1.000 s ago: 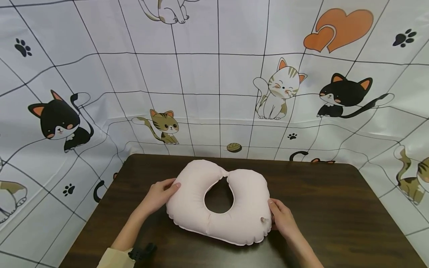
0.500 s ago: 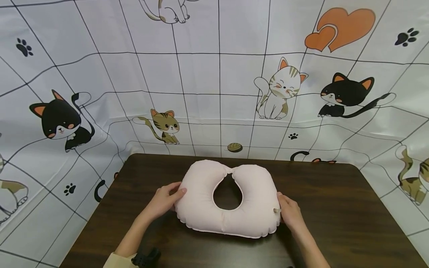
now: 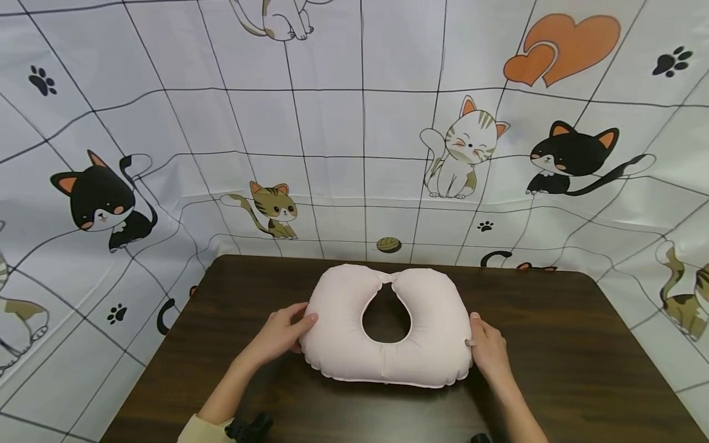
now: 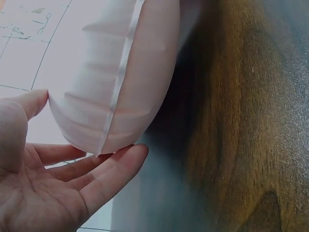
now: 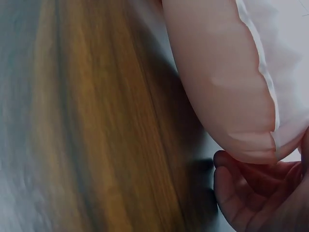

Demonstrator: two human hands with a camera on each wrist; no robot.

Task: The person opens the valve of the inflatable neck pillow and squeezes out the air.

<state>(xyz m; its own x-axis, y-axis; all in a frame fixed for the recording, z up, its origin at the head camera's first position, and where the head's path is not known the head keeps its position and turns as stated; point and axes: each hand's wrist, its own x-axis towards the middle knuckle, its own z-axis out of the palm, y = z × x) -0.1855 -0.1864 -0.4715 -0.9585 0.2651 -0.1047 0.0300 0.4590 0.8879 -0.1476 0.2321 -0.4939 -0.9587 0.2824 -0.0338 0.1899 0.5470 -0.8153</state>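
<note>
Smack between the person's two hands, a puffy pale pink U-shaped pillow point(image 3: 332, 344) is filling the gap. Left hand point(image 3: 279, 334) is gripping one side, thumb resting on top and the other fingers bending partway round under the edge. Right hand point(image 3: 490, 352) is holding the opposite side, fingers tucking underneath, with a small nub point(image 3: 469, 343) poking out beside them. Below the fingers, a dark wooden table point(image 3: 559, 363) is stretching out.
</note>
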